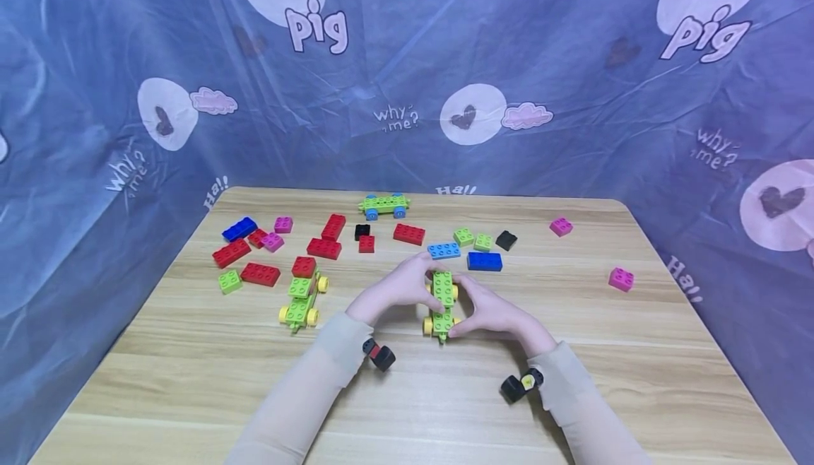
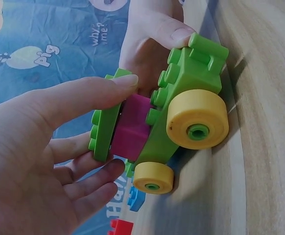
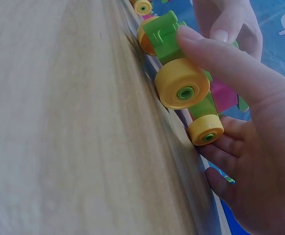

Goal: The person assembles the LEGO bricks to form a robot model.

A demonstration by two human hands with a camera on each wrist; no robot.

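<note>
In the head view a green toy car base (image 1: pixel 443 324) with yellow wheels stands on the table between both hands. A pink brick (image 2: pixel 131 126) sits on its studs, with a green brick (image 2: pixel 108 115) on top of that. My left hand (image 1: pixel 402 287) pinches this green brick between thumb and fingers. From the other side my right hand (image 1: pixel 497 308) grips the car base, its thumb at the hitch end and its fingers beside a yellow wheel (image 3: pixel 206 129). Some right fingertips are hidden behind the car in the right wrist view.
Left of the hands stands a second green car base (image 1: pixel 297 312) with a green and a red brick (image 1: pixel 304 266) stacked on it. A blue-wheeled base (image 1: pixel 384 204) is at the back. Several loose bricks lie around, including a dark blue brick (image 1: pixel 485 261) and a pink brick (image 1: pixel 621 279).
</note>
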